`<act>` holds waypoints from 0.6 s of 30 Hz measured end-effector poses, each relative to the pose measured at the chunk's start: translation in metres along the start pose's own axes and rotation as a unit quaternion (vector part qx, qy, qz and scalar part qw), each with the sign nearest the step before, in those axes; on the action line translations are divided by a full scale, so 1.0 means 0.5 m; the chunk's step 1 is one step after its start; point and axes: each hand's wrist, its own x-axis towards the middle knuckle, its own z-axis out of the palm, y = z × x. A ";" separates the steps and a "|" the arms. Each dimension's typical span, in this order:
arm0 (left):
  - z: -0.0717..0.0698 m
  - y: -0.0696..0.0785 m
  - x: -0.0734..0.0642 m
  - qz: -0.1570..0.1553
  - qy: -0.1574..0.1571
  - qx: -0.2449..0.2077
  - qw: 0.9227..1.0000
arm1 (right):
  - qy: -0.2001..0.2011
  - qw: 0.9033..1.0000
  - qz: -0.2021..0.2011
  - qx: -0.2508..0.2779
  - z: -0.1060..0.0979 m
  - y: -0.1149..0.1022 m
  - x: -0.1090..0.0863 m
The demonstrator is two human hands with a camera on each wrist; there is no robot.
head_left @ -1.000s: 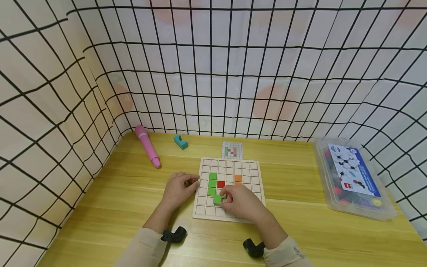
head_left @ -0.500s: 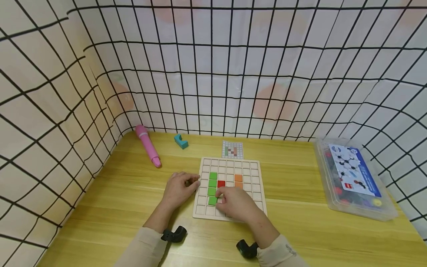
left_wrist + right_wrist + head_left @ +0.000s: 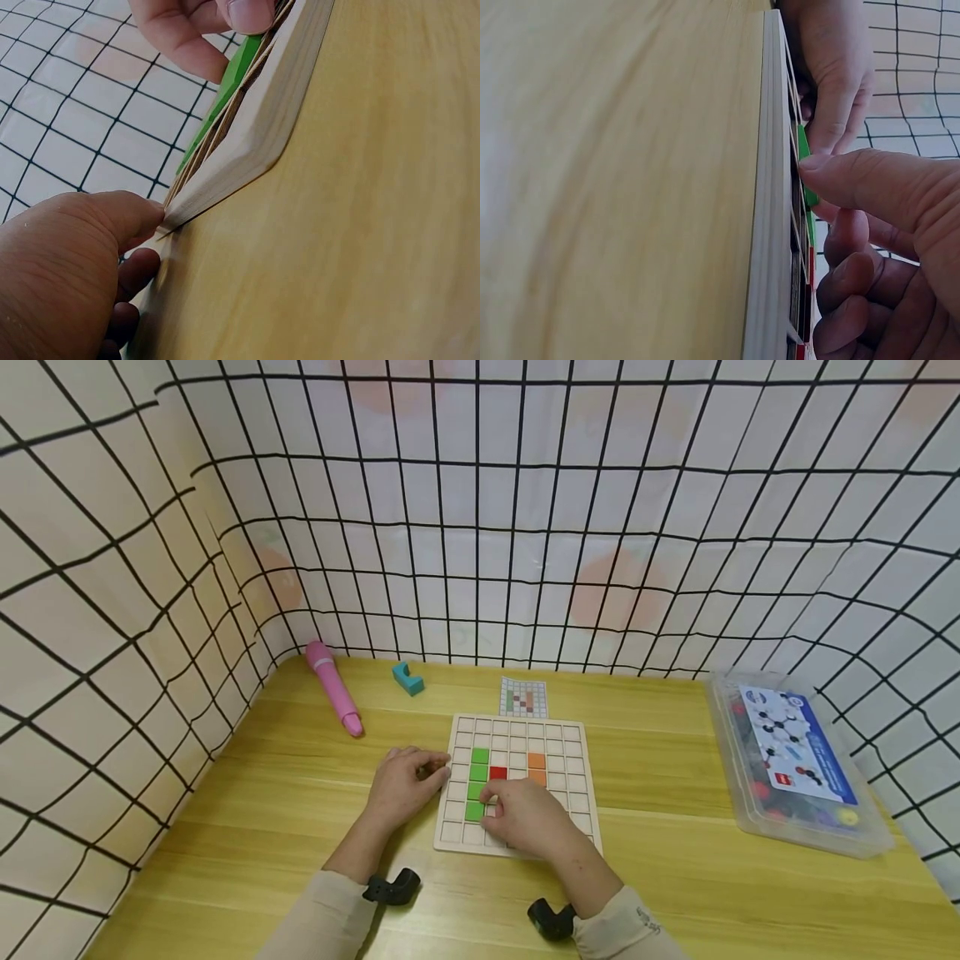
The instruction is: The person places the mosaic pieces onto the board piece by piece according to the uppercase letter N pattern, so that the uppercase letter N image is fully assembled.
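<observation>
My right hand point(image 3: 528, 814) has its thumb and index finger at the lowest green square tile point(image 3: 474, 812), pinching it in a cell of the wooden grid board point(image 3: 563, 732). In the right wrist view the thumb tip lies against that green tile point(image 3: 803, 142), which tilts a little out of the board. Directly above, more green tiles point(image 3: 478, 772) line the same column. A red tile point(image 3: 498, 773) and two orange tiles point(image 3: 537, 762) show farther right; the right hand hides some cells. With loosely bent fingers, my left hand point(image 3: 405, 787) touches the board's left edge, its thumb at the rim.
Behind the board lies a small printed card point(image 3: 523, 698) with a coloured grid pattern. A teal angled block point(image 3: 408, 679) and a pink microphone-shaped thing point(image 3: 333, 688) lie at the back left. On the right stands a clear plastic box point(image 3: 798, 764). Black netting point(image 3: 480, 531) encloses the table.
My right hand has moved left with the green tile, from over the neighbouring cell to the bottom of the green column. The left hand has kept its place at the board's edge.
</observation>
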 end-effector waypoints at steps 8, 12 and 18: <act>0.004 -0.003 0.005 0.006 0.003 -0.002 1.000 | 0.005 1.000 0.011 0.008 -0.014 0.007 -0.008; 0.006 -0.004 0.006 0.001 0.000 -0.004 1.000 | 0.020 0.999 0.030 0.006 -0.029 0.028 -0.016; 0.001 -0.003 0.003 -0.006 0.000 -0.020 1.000 | 0.036 0.995 0.091 0.015 -0.077 0.085 -0.033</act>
